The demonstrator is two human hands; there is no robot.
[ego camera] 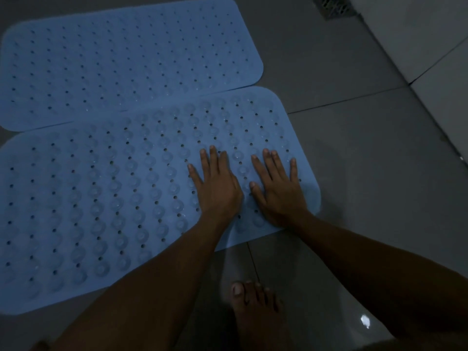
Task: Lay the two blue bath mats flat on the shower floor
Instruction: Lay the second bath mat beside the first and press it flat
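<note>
The grey tile floor (354, 153) fills the view, with a drain (334, 7) at one o'clock. On it lie both blue mats: the near mat (101, 198) spreads from nine o'clock to the centre, and the far mat (121, 62) sits at eleven o'clock, its near long edge touching or slightly lapping the near one; which, I cannot tell. Both look flat. The near mat seems to show its suction cups upward, though the dim light leaves that unsure. Both hands rest on the near mat's right end, at about four o'clock on it: the left hand (217, 188) and right hand (278, 191) lie side by side, palms down, fingers straight and spread, grasping nothing. A bare foot (255, 312) stands on the tile at six o'clock. To press well, I would lean weight through flat palms and work from this end toward nine o'clock, smoothing any lift, and check the seam does not ride up.
</note>
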